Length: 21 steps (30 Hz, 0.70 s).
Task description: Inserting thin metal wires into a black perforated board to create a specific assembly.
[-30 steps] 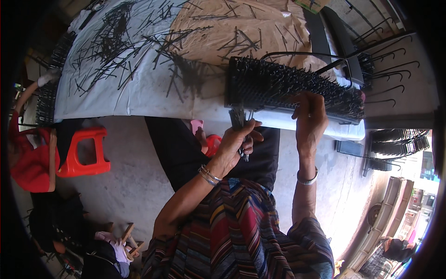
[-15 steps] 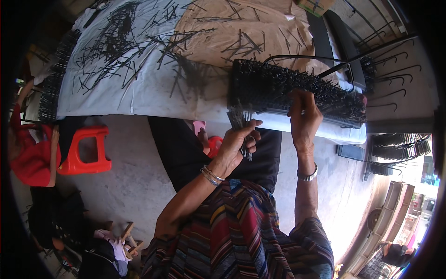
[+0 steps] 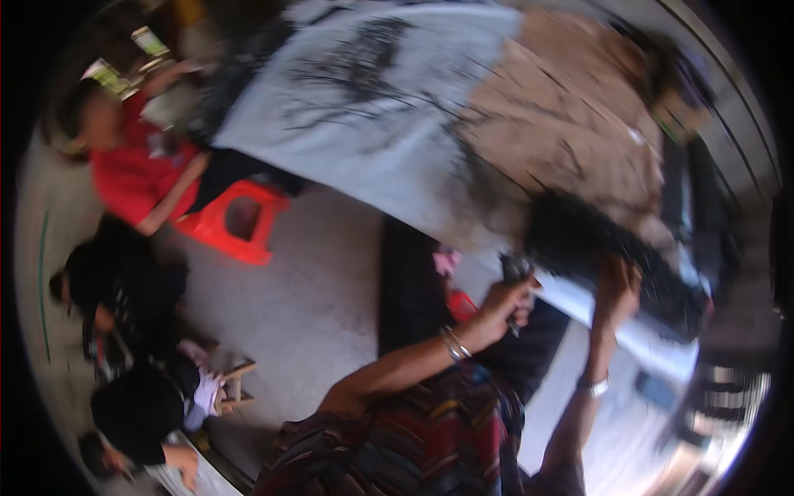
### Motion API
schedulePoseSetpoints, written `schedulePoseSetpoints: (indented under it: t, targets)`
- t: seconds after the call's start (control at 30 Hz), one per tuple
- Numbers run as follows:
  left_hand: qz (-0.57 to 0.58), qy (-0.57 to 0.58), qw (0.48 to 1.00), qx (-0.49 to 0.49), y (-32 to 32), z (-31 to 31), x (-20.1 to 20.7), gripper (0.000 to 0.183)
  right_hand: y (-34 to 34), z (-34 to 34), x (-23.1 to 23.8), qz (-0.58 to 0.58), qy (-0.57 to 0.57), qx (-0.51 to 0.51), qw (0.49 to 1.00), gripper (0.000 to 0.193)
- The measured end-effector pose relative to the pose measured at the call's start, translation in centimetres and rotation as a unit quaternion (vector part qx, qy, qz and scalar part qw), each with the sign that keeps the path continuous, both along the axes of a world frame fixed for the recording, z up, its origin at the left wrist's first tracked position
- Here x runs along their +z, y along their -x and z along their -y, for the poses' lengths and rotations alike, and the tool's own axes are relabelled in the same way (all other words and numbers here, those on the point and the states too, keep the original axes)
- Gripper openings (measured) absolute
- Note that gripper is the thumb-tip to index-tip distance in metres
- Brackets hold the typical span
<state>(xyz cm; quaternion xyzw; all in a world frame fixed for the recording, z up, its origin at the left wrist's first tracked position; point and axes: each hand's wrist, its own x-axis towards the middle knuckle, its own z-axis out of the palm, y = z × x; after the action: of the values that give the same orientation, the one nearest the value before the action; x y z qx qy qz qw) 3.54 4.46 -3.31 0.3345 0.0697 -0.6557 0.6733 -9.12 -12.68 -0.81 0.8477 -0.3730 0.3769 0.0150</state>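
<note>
My left hand (image 3: 504,312) is closed round a bundle of thin dark rods (image 3: 514,266), held upright just off the table's near edge. The long black rack (image 3: 571,236) lies along that edge, its top crowded with short dark pieces. Over the rack's near side, my right hand (image 3: 617,289) is closed, fingertips pinched together against it. Whatever sits between those fingertips is too blurred to make out. Loose dark rods (image 3: 356,66) lie scattered and heaped on the white table cover (image 3: 364,178).
A brown sheet (image 3: 562,99) covers the table's right part. On the left, a person in red (image 3: 132,190) is by a red plastic stool (image 3: 212,236). People in black (image 3: 136,413) are at lower left, near a small wooden stool (image 3: 238,384). A box (image 3: 682,112) stands far right.
My view has swung left and is blurred, so table and rack appear shifted right and tilted. My left hand keeps the bundle; my right hand stays at the rack. More people show at left.
</note>
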Motion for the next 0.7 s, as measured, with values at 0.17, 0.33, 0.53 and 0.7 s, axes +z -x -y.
schedulePoseSetpoints:
  t: [0.17,0.33,0.53,0.7]
  targets:
    - [0.123,-0.036,0.979,0.157,-3.4,1.2,-1.0,0.044,2.0,-0.1,2.4,-0.142,-0.053,-0.040,0.988,0.020]
    - [0.271,-0.069,0.897,0.342,-11.8,1.6,-1.9,0.042,0.4,-2.6,1.8,-0.060,-0.091,-0.027,0.994,0.028]
    - [0.543,-0.107,0.715,0.427,-18.2,3.3,-4.0,0.030,0.3,-5.2,-0.9,0.205,-0.321,0.134,0.915,0.022]
    - [0.664,-0.199,0.642,0.328,-17.8,2.5,-8.6,0.029,-2.8,-9.0,-0.6,0.175,-0.410,0.169,0.879,0.024]
